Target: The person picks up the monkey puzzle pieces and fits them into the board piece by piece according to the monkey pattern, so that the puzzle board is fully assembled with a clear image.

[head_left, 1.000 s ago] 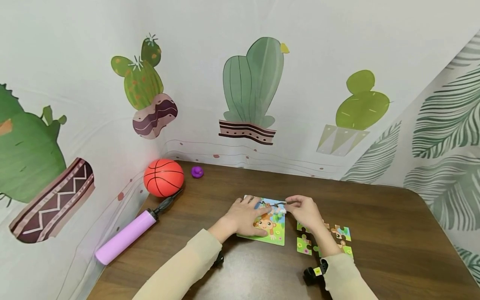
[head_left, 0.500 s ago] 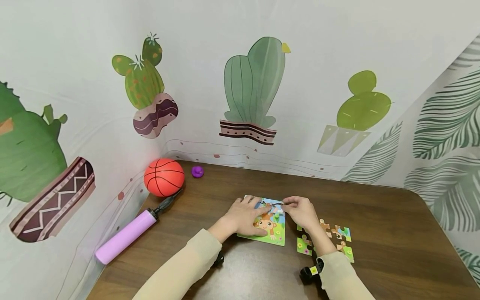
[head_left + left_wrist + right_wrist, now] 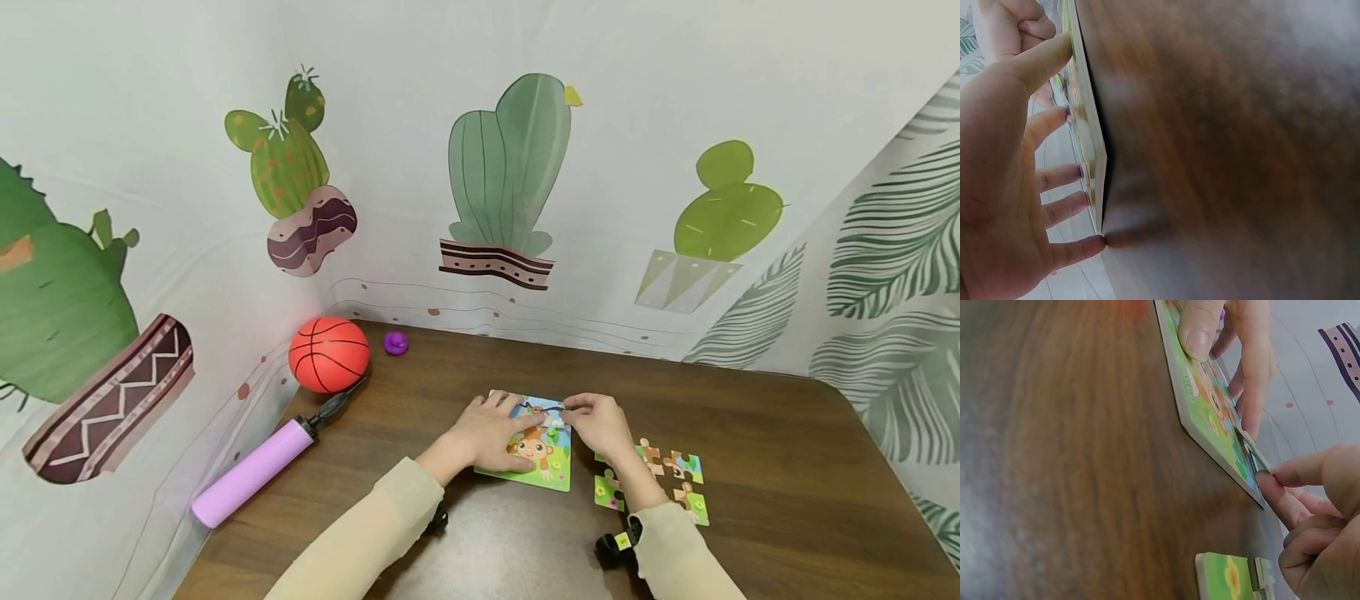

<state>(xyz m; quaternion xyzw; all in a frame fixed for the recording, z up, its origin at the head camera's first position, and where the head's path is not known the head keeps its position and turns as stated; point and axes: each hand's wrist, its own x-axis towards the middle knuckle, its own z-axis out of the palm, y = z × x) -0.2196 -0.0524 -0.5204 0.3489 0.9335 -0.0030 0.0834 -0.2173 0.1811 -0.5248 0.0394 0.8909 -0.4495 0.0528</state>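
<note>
A square monkey puzzle board (image 3: 551, 477) lies on the table in the head view. My left hand (image 3: 491, 433) rests on its left side with fingers spread, and in the left wrist view the fingertips press its surface and edge. At the far right corner of the board, my right hand (image 3: 600, 423) pinches a puzzle piece (image 3: 1256, 450) between thumb and forefinger. That piece tilts over the board in the right wrist view, one end close to the surface. The picture on its face is hard to make out.
Several loose puzzle pieces (image 3: 695, 502) lie to the right of the board, partly behind the right forearm. On the left of the wooden table (image 3: 787, 467) are a red ball (image 3: 328, 354), a purple rubber duck (image 3: 396, 342) and a pink hand pump (image 3: 255, 473).
My right hand has shifted slightly left, bringing the pinched piece in over the board's far right corner. The left hand has kept its place.
</note>
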